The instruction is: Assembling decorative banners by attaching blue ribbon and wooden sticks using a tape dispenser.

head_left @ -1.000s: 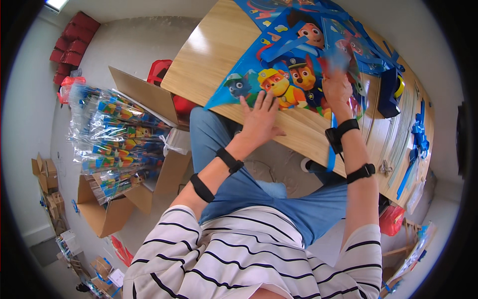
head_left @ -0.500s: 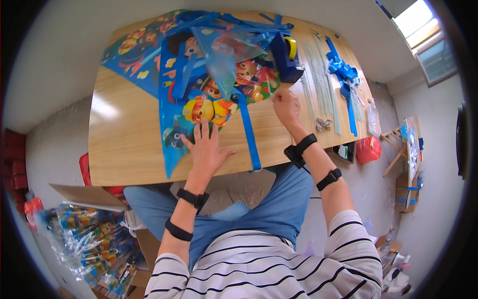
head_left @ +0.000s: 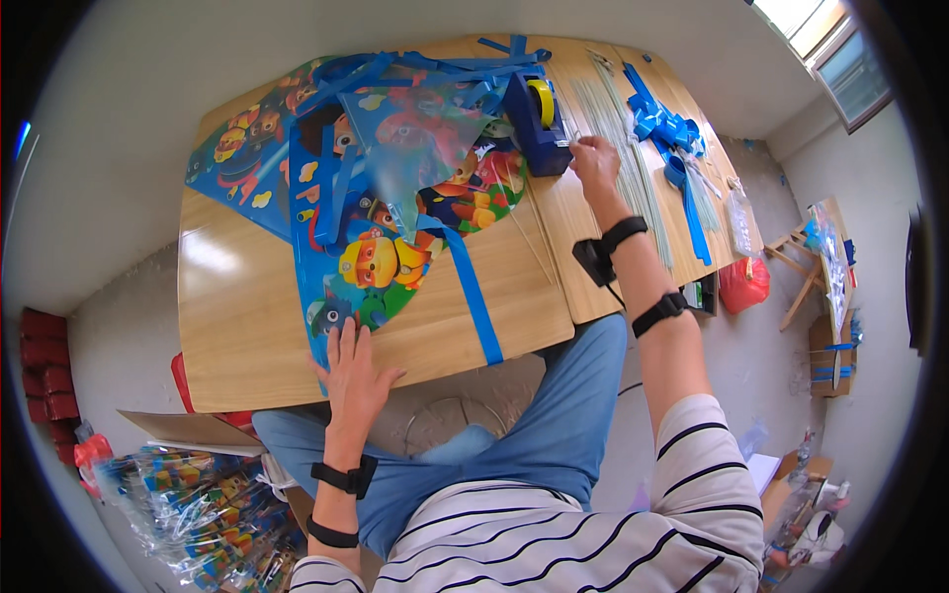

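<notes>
My left hand (head_left: 358, 381) lies with fingers spread at the near table edge, its fingertips on the lower corner of a blue plastic kite sheet (head_left: 314, 267) printed with cartoon dogs. Over the sheet's upper part rests a hazy, see-through plastic flap (head_left: 420, 148). A blue ribbon (head_left: 472, 296) runs from it toward the near edge. Beside a dark blue tape dispenser (head_left: 534, 138) with a yellow-cored roll (head_left: 543, 102), my right hand (head_left: 596, 166) is closed in a pinch near its cutting end. Whatever sits between those fingers is too small to make out.
Thin clear rods (head_left: 625, 148) lie to the right of the dispenser, then bunched blue ribbons (head_left: 672, 133). Blue strips (head_left: 346, 84) cover the far left. Below the table, a pile of wrapped printed packets (head_left: 198, 509) is at left and a red bag (head_left: 743, 285) at right.
My right hand has gone from the bare tabletop up to the dispenser's cutting end. The left hand has slid down toward the sheet's near corner. The view has shifted slightly.
</notes>
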A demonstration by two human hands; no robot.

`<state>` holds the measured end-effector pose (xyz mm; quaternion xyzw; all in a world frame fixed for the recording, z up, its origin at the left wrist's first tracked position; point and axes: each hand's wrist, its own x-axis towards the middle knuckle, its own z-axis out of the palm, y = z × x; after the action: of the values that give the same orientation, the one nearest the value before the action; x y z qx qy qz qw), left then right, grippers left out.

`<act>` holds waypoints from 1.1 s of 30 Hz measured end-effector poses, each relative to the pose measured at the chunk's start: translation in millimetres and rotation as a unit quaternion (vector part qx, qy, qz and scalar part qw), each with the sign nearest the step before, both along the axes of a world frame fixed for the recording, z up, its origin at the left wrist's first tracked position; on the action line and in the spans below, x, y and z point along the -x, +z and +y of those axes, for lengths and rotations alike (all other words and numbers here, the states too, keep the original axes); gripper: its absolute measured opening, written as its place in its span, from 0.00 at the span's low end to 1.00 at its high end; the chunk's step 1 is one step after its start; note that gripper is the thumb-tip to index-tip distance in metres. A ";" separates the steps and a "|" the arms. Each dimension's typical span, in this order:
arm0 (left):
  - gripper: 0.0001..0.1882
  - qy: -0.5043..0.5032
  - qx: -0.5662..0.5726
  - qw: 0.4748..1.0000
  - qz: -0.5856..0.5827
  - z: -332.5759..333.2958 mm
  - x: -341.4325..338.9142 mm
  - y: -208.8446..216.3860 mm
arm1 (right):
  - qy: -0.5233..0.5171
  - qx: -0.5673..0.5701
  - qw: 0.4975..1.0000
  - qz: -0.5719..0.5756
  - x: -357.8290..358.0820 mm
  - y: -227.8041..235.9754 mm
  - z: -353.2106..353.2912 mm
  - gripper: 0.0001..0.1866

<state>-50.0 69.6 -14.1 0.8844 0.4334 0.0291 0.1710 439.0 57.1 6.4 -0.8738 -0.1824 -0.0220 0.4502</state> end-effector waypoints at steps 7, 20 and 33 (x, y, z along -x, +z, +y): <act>0.40 0.025 0.030 0.999 0.008 -10.5 5.9 18.3 | 0.004 -0.019 0.962 0.273 -29.2 37.3 36.1 0.13; 0.34 0.068 -0.019 0.997 -0.001 -17.3 42.4 15.4 | 0.032 -0.050 0.976 0.210 -9.7 31.5 30.6 0.11; 0.32 0.136 0.062 0.953 -0.265 108.3 15.2 3.4 | 0.369 -0.011 0.904 0.216 181.5 -17.6 20.0 0.05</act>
<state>-65.2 177.9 -10.7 0.7653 0.4898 0.2583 0.3281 257.6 77.1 -11.2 -0.7227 -0.3899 0.3326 0.4638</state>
